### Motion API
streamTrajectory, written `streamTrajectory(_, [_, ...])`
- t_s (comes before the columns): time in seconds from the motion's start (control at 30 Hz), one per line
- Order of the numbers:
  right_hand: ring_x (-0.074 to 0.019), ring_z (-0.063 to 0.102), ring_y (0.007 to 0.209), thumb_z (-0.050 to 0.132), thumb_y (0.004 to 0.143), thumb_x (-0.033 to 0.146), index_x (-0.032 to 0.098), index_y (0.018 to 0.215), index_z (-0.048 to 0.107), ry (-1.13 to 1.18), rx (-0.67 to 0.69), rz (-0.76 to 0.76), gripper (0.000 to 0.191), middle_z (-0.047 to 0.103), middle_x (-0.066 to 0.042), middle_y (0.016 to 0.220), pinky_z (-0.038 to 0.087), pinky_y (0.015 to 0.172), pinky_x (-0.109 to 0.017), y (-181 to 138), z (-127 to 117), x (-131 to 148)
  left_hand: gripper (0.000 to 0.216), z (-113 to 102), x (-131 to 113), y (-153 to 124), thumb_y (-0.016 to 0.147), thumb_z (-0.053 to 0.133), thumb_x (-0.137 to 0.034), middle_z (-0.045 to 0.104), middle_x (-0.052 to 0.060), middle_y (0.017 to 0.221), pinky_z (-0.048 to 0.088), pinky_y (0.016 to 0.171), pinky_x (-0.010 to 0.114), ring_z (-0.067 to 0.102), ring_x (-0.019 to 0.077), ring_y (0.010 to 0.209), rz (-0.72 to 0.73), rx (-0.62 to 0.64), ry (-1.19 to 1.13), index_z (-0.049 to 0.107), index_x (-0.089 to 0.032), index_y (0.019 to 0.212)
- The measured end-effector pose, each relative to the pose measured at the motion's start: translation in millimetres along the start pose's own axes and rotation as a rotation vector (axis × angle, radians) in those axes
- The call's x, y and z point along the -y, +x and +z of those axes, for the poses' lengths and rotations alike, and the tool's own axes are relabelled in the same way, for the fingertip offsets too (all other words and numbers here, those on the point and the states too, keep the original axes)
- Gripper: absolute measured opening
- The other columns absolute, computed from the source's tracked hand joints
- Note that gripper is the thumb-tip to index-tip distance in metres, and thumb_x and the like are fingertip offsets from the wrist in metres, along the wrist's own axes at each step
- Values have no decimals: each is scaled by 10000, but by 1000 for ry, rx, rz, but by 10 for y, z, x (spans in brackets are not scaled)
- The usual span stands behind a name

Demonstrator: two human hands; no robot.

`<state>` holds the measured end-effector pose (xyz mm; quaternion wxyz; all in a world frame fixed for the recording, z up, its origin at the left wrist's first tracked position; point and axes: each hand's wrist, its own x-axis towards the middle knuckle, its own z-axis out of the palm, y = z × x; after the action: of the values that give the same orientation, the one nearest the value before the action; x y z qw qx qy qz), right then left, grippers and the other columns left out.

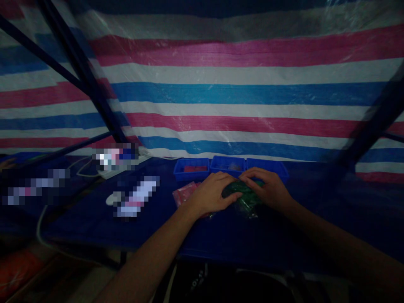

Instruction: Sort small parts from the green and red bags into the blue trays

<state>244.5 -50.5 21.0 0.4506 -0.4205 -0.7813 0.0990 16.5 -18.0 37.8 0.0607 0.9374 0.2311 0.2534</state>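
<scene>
A crinkled green plastic bag lies on the dark blue table between my two hands. My left hand curls over the bag's left side, its thumb lying along the near face. From the right, my right hand grips the bag's upper edge with bent fingers. What the bag contains cannot be made out in the dim light. Beside and partly under my left hand are red-pink clear-wrapped packets.
Three blue trays stand along the back: a left tray with red packets, a middle tray with small clear items, and a right tray partly hidden. A power strip, a white round object and metal posts are leftward. Another person's hand shows far left.
</scene>
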Motion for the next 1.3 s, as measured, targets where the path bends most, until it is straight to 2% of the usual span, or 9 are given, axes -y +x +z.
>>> streamTrajectory(0.13, [-227,697,946,634,953,373,248,934,747,195,-75,94,169,749,-50,982,543,892,-388,-24,76,75,273,-20,-24,19,1001,565,-384,714,71,1147,489,1002,406,637,229,1104,23,-19,-40,665,-190,1167])
streamTrajectory(0.37, [-230,721,1003,760,845,374,251,1059,733,415,-34,259,249,755,-51,1065,570,932,-390,-36,122,54,192,-1,2,30,987,579,-338,740,51,994,523,891,376,680,212,959,-85,-152,-95,693,-190,1029])
streamTrajectory(0.57, [-220,743,831,839,748,396,219,994,717,529,-152,385,326,769,-53,922,625,779,-367,-26,135,13,190,-23,-40,42,966,614,-358,737,35,932,511,787,324,686,189,855,-148,-221,-167,684,-192,1025])
streamTrajectory(0.7, [-222,740,926,851,728,363,224,1011,695,635,-150,374,353,762,-61,1019,622,866,-371,-21,166,50,209,-38,-42,49,986,590,-380,727,32,920,508,753,318,678,184,830,-156,-230,-180,679,-192,1013])
streamTrajectory(0.8, [-222,734,946,847,726,352,215,1011,675,650,-153,377,360,750,-70,1038,617,883,-374,-10,175,49,201,-33,-34,57,976,611,-375,714,41,958,527,779,340,671,189,848,-162,-299,-164,660,-195,1051])
streamTrajectory(0.93, [-202,727,839,821,762,359,216,1010,636,607,-241,382,341,724,-55,983,627,770,-350,21,175,2,273,-22,-38,58,969,626,-301,658,89,1152,529,951,406,635,221,1074,-88,-399,-102,607,-198,1221])
streamTrajectory(1.03, [-208,720,874,819,769,355,227,990,626,578,-275,363,320,715,-47,982,616,754,-336,36,169,36,352,-4,-53,45,970,626,-310,620,103,1267,501,1048,431,589,234,1205,-16,-320,-78,578,-210,1305])
streamTrajectory(1.17, [-226,710,1002,772,828,387,229,1013,680,598,-158,340,260,731,-67,1064,593,871,-369,12,159,185,505,24,-41,38,934,681,-343,618,105,1319,510,1055,426,596,236,1220,-18,-255,-122,517,-217,1395])
streamTrajectory(1.3, [-224,720,954,717,880,412,236,1049,705,565,-123,316,244,739,-69,1060,591,863,-389,-20,176,216,263,22,11,51,983,593,-262,696,84,1182,536,992,427,660,227,1103,-81,-281,-124,620,-203,1238])
